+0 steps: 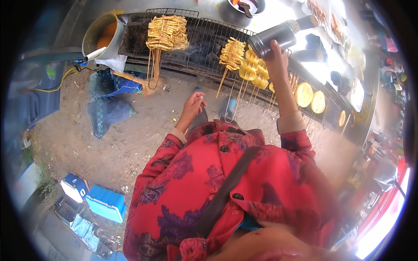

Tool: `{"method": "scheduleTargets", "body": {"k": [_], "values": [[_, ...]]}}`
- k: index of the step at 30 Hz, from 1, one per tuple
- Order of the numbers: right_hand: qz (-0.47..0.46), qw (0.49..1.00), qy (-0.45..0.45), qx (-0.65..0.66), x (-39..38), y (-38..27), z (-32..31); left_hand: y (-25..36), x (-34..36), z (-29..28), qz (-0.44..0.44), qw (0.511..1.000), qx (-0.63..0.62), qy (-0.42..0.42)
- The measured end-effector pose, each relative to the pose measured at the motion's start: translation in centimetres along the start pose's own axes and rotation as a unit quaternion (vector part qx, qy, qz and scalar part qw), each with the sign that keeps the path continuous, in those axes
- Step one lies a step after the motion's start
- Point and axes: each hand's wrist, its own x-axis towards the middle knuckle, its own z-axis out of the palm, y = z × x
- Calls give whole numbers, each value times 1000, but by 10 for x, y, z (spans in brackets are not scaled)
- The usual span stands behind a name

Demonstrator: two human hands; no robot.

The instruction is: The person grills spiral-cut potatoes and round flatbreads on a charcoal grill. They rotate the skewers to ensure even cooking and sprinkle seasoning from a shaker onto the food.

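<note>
In my right hand point(278, 58) is a dark cylindrical shaker point(273, 40), held tilted above the grill, its fingers wrapped round the body. Below it and to its left are skewers of yellow slices point(260, 77) and a skewer of browned, folded strips point(232, 54). My left hand point(191, 108) hangs in front of the grill with its fingers curled, and nothing shows in it. A thick bunch of browned skewers point(167, 32) lies on the wire rack point(209, 32) further left. Round yellow slices point(303, 95) on sticks line the grill's edge to the right.
A metal pot point(93, 37) with orange-brown contents stands left of the grill. On the dirt ground are a broom point(150, 85), a dark blue bag point(109, 115) and a blue cooler box point(106, 203). A lidded pan point(246, 8) and trays stand behind the grill.
</note>
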Motion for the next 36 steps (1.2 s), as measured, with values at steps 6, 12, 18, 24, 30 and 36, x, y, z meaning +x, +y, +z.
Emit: {"method": "scheduleTargets", "body": {"k": [6, 12, 18, 24, 30, 36], "values": [[41, 994, -19, 99, -28, 6, 2, 11, 18, 31, 173, 956, 229, 54], [33, 999, 8, 32, 1, 7, 9, 40, 21, 59, 171, 886, 418, 101], [36, 999, 2, 2, -27, -20, -16, 29, 33, 54, 237, 935, 255, 65], [-53, 976, 8, -209, -19, -29, -43, 63, 15, 61, -23, 893, -399, -205], [19, 994, 0, 107, -2, -20, 5, -21, 59, 57, 26, 956, -273, -102], [40, 999, 9, 9, 8, -10, 6, 29, 39, 58, -52, 965, -238, -92]]}}
